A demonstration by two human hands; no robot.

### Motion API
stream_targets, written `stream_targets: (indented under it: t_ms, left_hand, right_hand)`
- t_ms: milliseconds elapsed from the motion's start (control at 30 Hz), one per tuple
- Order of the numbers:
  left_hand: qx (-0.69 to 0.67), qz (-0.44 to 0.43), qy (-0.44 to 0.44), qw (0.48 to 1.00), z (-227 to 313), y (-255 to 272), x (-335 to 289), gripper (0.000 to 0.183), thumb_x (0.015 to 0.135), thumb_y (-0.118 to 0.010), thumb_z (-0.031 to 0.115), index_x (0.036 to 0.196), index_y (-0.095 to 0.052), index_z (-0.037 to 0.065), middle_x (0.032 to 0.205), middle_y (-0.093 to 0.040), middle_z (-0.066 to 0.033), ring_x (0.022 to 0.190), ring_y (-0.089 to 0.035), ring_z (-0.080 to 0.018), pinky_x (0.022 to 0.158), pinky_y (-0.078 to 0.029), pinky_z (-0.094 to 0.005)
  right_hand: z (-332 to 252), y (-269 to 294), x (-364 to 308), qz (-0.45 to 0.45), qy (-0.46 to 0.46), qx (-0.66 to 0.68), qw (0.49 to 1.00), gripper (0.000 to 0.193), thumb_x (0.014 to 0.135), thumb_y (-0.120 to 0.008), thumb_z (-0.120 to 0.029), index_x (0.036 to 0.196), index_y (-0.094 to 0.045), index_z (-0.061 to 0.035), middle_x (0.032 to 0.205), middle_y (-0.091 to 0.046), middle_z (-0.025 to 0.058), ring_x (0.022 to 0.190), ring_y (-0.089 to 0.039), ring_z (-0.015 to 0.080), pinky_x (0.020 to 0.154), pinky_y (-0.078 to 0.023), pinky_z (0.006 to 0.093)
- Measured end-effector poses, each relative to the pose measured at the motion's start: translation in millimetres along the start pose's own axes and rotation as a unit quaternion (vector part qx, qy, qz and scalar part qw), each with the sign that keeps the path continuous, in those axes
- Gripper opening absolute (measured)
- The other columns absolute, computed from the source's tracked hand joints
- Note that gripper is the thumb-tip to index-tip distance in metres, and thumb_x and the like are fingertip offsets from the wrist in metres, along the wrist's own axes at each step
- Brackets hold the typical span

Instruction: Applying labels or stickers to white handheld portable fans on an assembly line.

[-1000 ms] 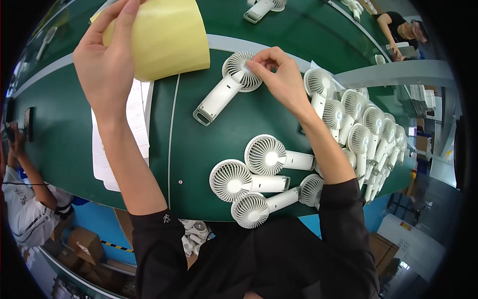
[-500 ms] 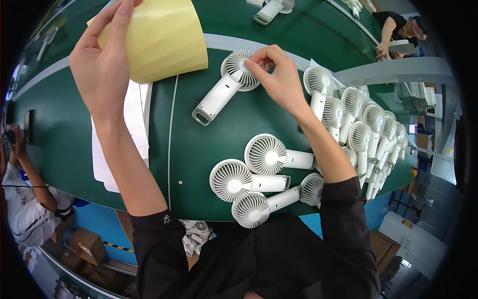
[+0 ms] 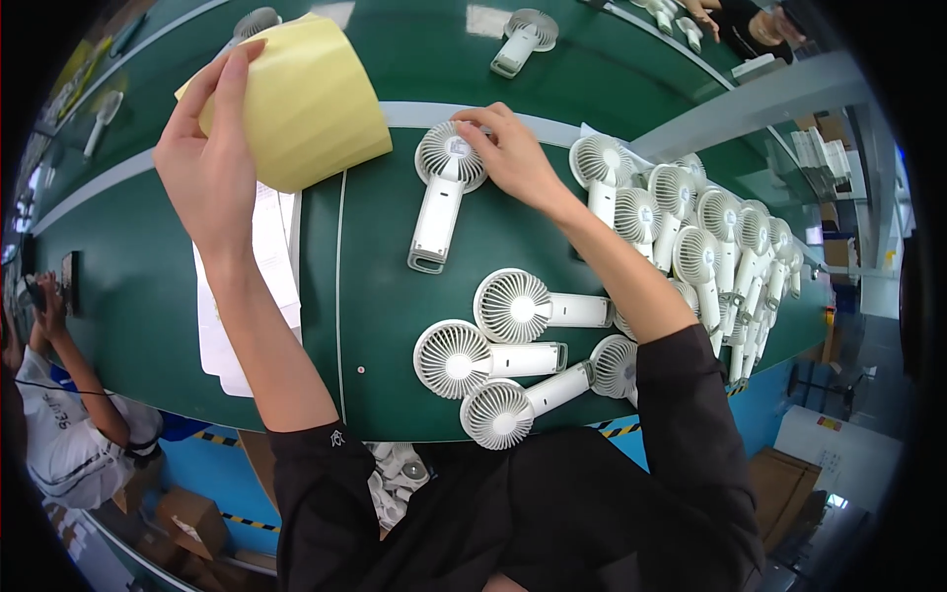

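My left hand (image 3: 212, 173) is raised at the upper left, pinching a curled yellow sheet (image 3: 306, 109) between thumb and fingers. Any print on the sheet's other side is hidden. Slightly right of it, a white handheld fan (image 3: 439, 212) lies on the green table with its round head pointing away from me. A small pale label (image 3: 458, 147) shows on the hub of that head. My right hand (image 3: 508, 158) has its fingers closed on the upper right rim of the fan head, thumb on the front; the fingertips are partly hidden.
Several fans rest near the front edge, among them one fan (image 3: 513, 306) on its side. A dense pile of fans (image 3: 720, 217) fills the right. White papers (image 3: 252, 296) lie under my left forearm. Beyond a grey rail, another fan (image 3: 523, 41) lies on a green surface. Other people work at both sides.
The fan under my right hand has turned more upright and shifted left. My right thumb has moved from the hub toward the rim. The yellow sheet stays in my left hand.
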State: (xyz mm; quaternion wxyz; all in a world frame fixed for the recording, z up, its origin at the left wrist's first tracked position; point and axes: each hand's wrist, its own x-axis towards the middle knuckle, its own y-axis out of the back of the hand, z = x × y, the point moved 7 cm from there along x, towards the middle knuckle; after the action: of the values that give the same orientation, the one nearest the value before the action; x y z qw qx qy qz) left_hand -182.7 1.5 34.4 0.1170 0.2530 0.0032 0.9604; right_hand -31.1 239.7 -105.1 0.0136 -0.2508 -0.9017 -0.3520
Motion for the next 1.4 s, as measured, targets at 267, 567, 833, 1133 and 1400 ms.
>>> stream_targets:
  t_ms: [267, 567, 833, 1133, 1400]
  left_hand:
    - [-0.017, 0.033, -0.028, 0.999, 13, 8, 2, 0.026, 0.100, -0.060, 0.021, 0.112, -0.073, 0.003, 0.106, -0.072, -0.0049, 0.098, -0.062, -0.0115, 0.091, -0.046, -0.0245]
    - [-0.044, 0.011, -0.006, 0.999, 11, 15, 1, 0.029, 0.104, -0.053, 0.016, 0.125, -0.066, 0.001, 0.117, -0.067, -0.0063, 0.102, -0.061, -0.0115, 0.091, -0.049, -0.0252]
    - [-0.023, 0.034, 0.041, 0.998, 14, 16, 1, 0.031, 0.104, -0.054, 0.022, 0.122, -0.068, 0.002, 0.115, -0.069, -0.0059, 0.101, -0.063, -0.0119, 0.089, -0.051, -0.0265]
    - [-0.029, -0.040, 0.042, 0.998, 10, -7, 2, 0.033, 0.105, -0.050, 0.021, 0.128, -0.064, 0.002, 0.122, -0.066, -0.0073, 0.104, -0.062, -0.0128, 0.093, -0.048, -0.0266]
    - [0.033, -0.147, 0.042, 0.988, 6, -33, -23, 0.037, 0.104, -0.053, 0.024, 0.130, -0.062, 0.000, 0.126, -0.065, -0.0110, 0.115, -0.059, -0.0178, 0.101, -0.042, -0.0291]
  right_hand:
    - [-68, -9, -43, -0.040, -0.038, -0.273, 0.960, 0.093, 0.074, -0.075, -0.061, 0.126, -0.040, 0.0076, 0.091, -0.065, 0.0272, 0.074, -0.064, 0.0454, 0.071, -0.053, 0.0487]
    - [-23, -13, 38, 0.011, -0.104, 0.003, 0.994, 0.076, 0.087, -0.067, -0.033, 0.140, -0.027, 0.0044, 0.107, -0.063, 0.0345, 0.094, -0.064, 0.0490, 0.084, -0.050, 0.0523]
    - [75, 86, 102, 0.252, -0.164, -0.295, 0.907, 0.057, 0.087, -0.069, -0.041, 0.113, -0.056, 0.0079, 0.116, -0.060, 0.0257, 0.107, -0.060, 0.0430, 0.092, -0.049, 0.0464]
    - [150, 114, 90, 0.194, -0.310, 0.160, 0.917, 0.033, 0.079, -0.068, -0.011, 0.105, -0.059, 0.0073, 0.088, -0.067, 0.0172, 0.072, -0.071, 0.0261, 0.062, -0.057, 0.0395]
    - [-33, 61, 25, 0.039, -0.147, 0.344, 0.926, 0.042, 0.094, -0.066, -0.031, 0.114, -0.045, 0.0000, 0.081, -0.057, 0.0060, 0.056, -0.059, 0.0127, 0.046, -0.047, 0.0284]
